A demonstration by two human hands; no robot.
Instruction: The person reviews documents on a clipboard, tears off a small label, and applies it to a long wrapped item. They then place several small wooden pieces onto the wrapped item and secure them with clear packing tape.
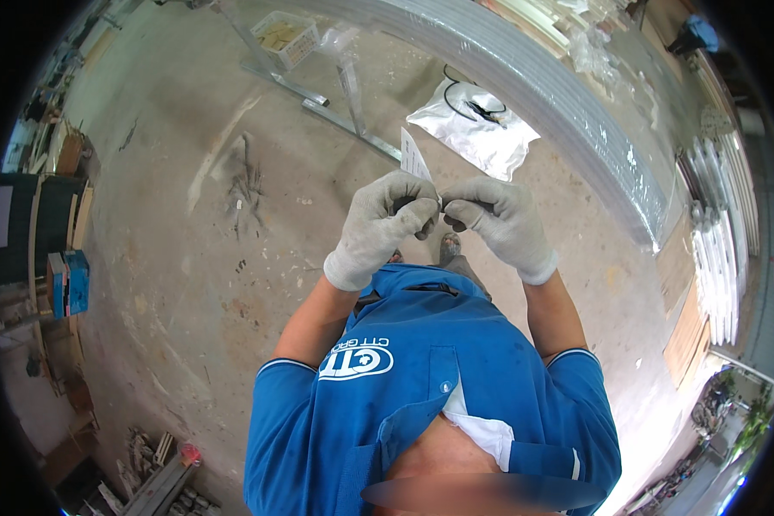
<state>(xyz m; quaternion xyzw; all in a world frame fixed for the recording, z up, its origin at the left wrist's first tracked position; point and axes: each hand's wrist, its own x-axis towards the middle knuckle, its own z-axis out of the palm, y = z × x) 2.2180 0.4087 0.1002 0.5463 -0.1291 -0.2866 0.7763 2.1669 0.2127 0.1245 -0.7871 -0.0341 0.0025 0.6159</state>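
Note:
Both my hands wear pale grey work gloves and meet in front of my waist. My left hand (377, 225) is closed in a pinch on a white paper label (414, 158), which stands up past the fingers with small print on it. My right hand (506, 225) is closed as well, its thumb and fingertips pressed together right beside the left fingertips. What lies between the right fingertips is hidden by the glove; it may be the lower edge of the label.
Ahead to the right runs a long bundle of plastic-wrapped profiles (559, 90). Near it a white sack (477, 142) lies on the floor under a black cable (483, 112). A metal stand (353, 125) and a white basket (298, 50) are ahead left. Wrapped white lengths (715, 258) lean at right.

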